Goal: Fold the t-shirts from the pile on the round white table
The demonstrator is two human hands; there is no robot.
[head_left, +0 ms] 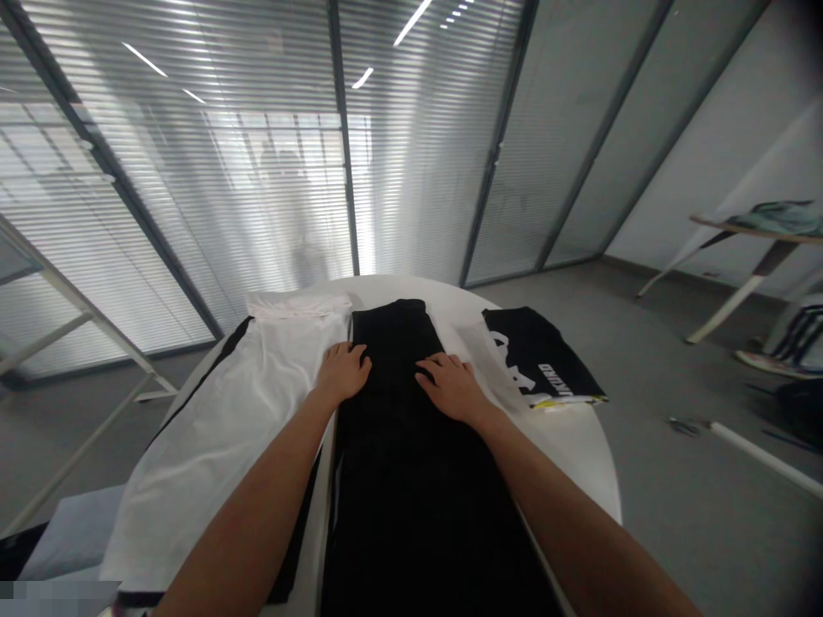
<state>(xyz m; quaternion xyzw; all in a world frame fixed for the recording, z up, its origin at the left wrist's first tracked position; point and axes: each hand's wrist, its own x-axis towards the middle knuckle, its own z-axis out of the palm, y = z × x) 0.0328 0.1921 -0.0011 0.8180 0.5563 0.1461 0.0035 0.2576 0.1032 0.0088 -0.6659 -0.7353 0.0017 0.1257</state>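
Long black trousers (411,480), apparently folded lengthwise, stretch from the near side toward the far edge of a round white table (459,313). My left hand (343,373) rests on their left edge, fingers spread and palm down, close beside a white garment (237,411) with a gathered waistband. Across from it, my right hand (450,383) lies with fingers extended over the right edge of the black cloth. Neither hand visibly grips anything. To the right of that hand, a folded black garment (540,351) with white print sits at the table's edge.
A pale metal frame (83,308) stands at the left. Behind the table runs a glass partition with blinds (283,171). On the right are another table (739,224) with cloth on it, a white pole (765,454) and items on the grey floor.
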